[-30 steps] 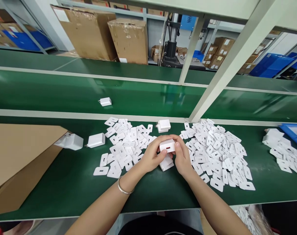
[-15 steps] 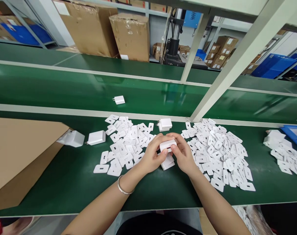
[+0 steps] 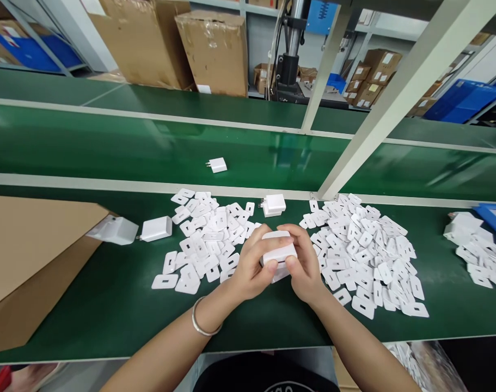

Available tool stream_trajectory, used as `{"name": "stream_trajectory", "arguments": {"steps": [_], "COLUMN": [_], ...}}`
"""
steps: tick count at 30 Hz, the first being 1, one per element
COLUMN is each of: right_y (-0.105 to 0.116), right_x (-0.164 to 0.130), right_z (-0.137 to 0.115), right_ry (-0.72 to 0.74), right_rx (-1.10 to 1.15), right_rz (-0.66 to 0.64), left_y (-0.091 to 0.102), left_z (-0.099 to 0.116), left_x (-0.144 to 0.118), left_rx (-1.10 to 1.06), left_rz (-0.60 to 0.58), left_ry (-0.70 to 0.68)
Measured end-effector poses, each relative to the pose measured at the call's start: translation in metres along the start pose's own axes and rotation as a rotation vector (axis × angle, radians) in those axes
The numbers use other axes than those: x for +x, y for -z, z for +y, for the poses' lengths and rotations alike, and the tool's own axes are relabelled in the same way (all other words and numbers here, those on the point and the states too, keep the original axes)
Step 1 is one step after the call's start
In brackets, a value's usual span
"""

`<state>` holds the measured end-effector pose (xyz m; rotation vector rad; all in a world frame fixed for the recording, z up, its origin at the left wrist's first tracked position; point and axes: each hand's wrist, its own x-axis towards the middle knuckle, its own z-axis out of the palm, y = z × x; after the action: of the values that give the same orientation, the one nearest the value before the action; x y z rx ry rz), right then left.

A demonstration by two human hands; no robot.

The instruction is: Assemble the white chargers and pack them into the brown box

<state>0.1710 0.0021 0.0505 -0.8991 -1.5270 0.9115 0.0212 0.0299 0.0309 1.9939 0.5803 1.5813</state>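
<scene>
Where the fingers [image 3: 291, 260] of both hands meet, they pinch a small white charger [image 3: 278, 251] from either side, just above the green surface [image 3: 109, 305] and near its front middle. The left hand [image 3: 251, 267] wraps the block's left end, thumb on the near face; the right hand [image 3: 305, 261] closes on the right end, thumb pressed against the front edge. Both are clenched on it, neither is loose. A second white piece [image 3: 281, 275] shows just under the held one, touching it or nearly so; I cannot tell which.

The charger looks like a hard plastic shell: stiff, light, smooth and probably a little slippery, so the flat side faces are the sensible places to grip, clear of the metal prongs.

To the left of the hands lies a heap of flat white plates [image 3: 207, 239], to the right a bigger heap [image 3: 366, 256]. Another charger [image 3: 273, 205] sits just beyond the hands, and two more [image 3: 155, 228] lie near a cardboard sheet [image 3: 31, 250] at the left. One charger [image 3: 217, 164] rests alone on the belt [image 3: 109, 152] behind. A silver bracelet [image 3: 201, 321] circles the left wrist.
</scene>
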Motion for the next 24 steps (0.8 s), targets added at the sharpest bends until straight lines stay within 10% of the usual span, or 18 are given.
{"name": "stream_trajectory", "arguments": {"steps": [24], "right_y": [0.001], "right_x": [0.0012], "right_z": [-0.0013], "right_ry": [-0.118], "right_rx": [-0.035], "right_rz": [0.051], "left_y": [-0.0006], "left_z": [-0.0011], "left_x": [-0.0005], "left_rx": [-0.128], "left_rz": [-0.091], "left_ry": [0.14]}}
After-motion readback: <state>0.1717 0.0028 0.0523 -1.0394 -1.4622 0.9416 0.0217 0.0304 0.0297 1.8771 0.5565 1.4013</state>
